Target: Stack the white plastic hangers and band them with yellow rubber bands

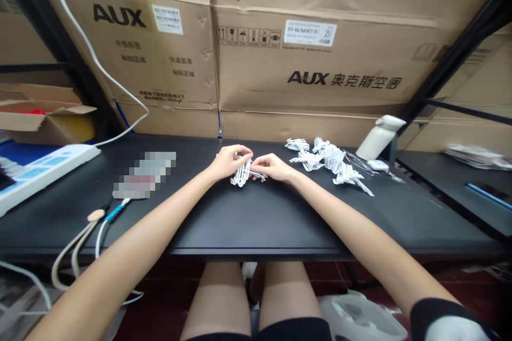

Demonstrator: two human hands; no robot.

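Note:
Over the middle of the black table, my left hand point(229, 163) grips a bundle of thin white cord point(241, 175) folded in zigzag loops. Its fingers are closed at the top of the bundle. My right hand point(276, 167) meets it from the other side, fingers pinched around a short end of the same white cord. The fingertips partly hide where the cord is held. To the right of my hands lies a pile of similar white bundles point(334, 159), several of them touching or overlapping.
A pale bottle point(380, 136) leans at the back right, near a small white case point(378, 165). On the left are a blurred-out phone-like object point(146, 175) with a cable and a white power strip point(48, 170). Large cardboard boxes point(256, 80) stand behind the black table point(256, 224).

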